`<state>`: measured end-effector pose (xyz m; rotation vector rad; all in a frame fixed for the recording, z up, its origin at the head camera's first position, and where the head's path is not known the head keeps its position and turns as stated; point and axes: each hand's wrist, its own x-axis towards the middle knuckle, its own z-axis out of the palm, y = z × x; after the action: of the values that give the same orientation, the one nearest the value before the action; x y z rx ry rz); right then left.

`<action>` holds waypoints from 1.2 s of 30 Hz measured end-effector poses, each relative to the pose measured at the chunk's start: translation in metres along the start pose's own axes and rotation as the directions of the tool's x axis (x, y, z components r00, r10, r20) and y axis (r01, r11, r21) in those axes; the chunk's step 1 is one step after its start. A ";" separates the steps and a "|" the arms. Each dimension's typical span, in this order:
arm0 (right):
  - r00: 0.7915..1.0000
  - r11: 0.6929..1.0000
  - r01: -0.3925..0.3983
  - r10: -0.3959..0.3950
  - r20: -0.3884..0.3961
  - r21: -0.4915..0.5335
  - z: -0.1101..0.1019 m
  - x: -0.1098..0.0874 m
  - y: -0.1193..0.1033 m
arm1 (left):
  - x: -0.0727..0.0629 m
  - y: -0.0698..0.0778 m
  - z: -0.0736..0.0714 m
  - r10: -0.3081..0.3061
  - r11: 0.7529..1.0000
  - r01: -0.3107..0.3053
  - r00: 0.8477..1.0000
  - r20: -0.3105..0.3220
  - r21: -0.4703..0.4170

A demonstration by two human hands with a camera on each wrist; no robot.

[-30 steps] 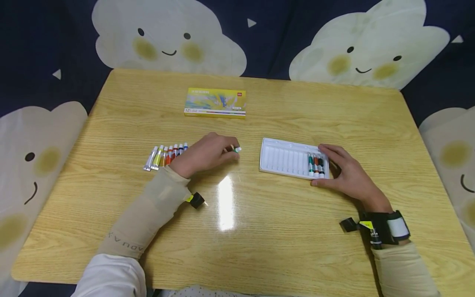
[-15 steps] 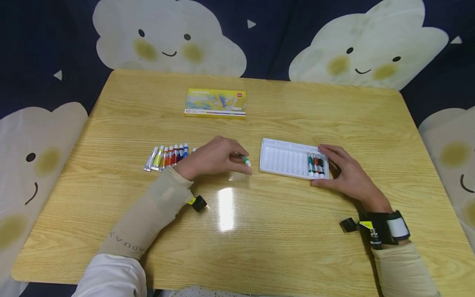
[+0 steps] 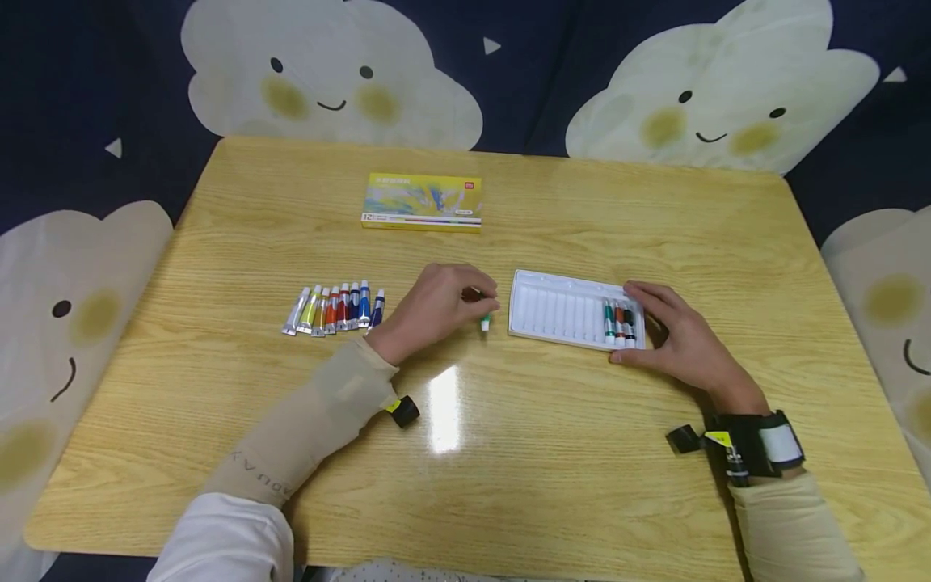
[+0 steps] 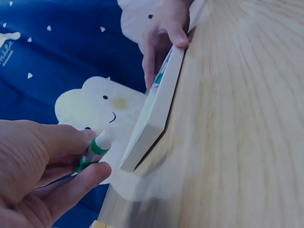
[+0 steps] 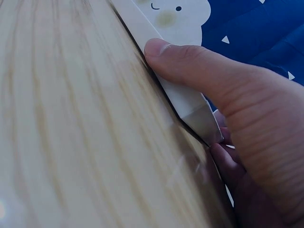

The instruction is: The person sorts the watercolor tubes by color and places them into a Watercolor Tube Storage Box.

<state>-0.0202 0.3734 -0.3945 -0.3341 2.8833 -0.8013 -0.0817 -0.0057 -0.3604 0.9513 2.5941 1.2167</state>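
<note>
My left hand [image 3: 444,311] pinches a small green paint tube [image 4: 95,151] between thumb and fingers, its white cap showing. In the head view that hand is just left of the white slotted tray [image 3: 556,311]. The tray's right end is gripped by my right hand [image 3: 680,339], thumb on the near side and fingers on the far side. Three tubes lie in the right-hand slots: a green tube [image 3: 609,322], a brown tube [image 3: 620,325] and a black tube [image 3: 629,327]. In the right wrist view the thumb [image 5: 175,57] presses the tray's side wall.
Several paint tubes [image 3: 331,309] lie in a row on the wooden table [image 3: 524,469], left of my left hand. Behind them sits a yellow paint box [image 3: 422,202]. A cloud-print cloth [image 3: 524,73] surrounds the table.
My left hand has moved right toward the tray with the green paint tube, turning it cap toward me. More of the tube row is now uncovered. My right hand stays on the tray.
</note>
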 end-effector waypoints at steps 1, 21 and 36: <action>1.000 1.000 -0.001 0.001 0.000 0.001 0.000 0.000 0.000 | 0.000 0.001 0.001 -0.013 1.000 0.013 1.000 -0.006 -0.017; 1.000 1.000 -0.004 0.004 0.005 0.000 0.001 -0.002 0.002 | 0.016 0.017 0.018 -0.099 0.976 0.085 0.993 -0.066 -0.201; 1.000 1.000 -0.023 0.022 0.017 0.005 -0.001 -0.001 0.000 | 0.035 0.025 0.033 -0.142 0.963 0.131 0.989 -0.032 -0.234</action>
<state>-0.0193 0.3740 -0.3937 -0.3057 2.8639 -0.7981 -0.0857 0.0484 -0.3593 0.6949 2.4353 1.4798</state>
